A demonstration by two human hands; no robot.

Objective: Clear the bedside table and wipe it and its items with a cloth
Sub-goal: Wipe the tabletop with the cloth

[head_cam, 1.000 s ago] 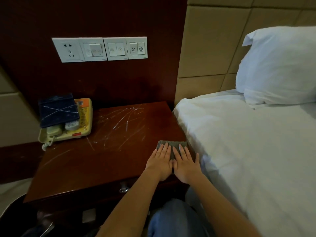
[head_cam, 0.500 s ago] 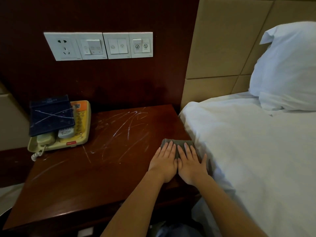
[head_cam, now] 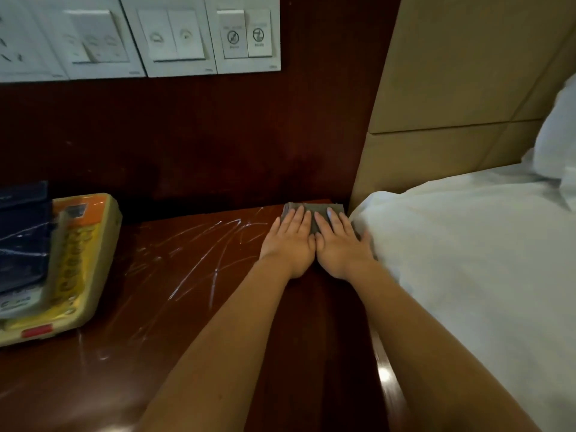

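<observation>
Left grip: the left grip lies flat and released, fingers straight and together, pressing down on the left half of the cloth.
Right grip: the right grip is likewise flat and released on the right half of the cloth, its inner edge touching the left grip and its thumb just beside the bedding.
Bed: the bed fills the right side, its white cover bulging against the right edge of the surface.
Surface: the surface is dark red wood marked with white streaks. Bare wood runs between the telephone and the grips. Both forearms cross its near part.
Wall panel: dark wood wall panel rises straight from the back edge of the surface.
Switch plates: a row of white switch plates sits high on that panel.
Telephone: a cream and yellow telephone stands at the left edge, well apart from the grips.
Folder: a dark blue folder lies on top of the telephone.
Cloth: grey and folded, in the far right corner of the surface, near the back edge and just beside the bed.
</observation>
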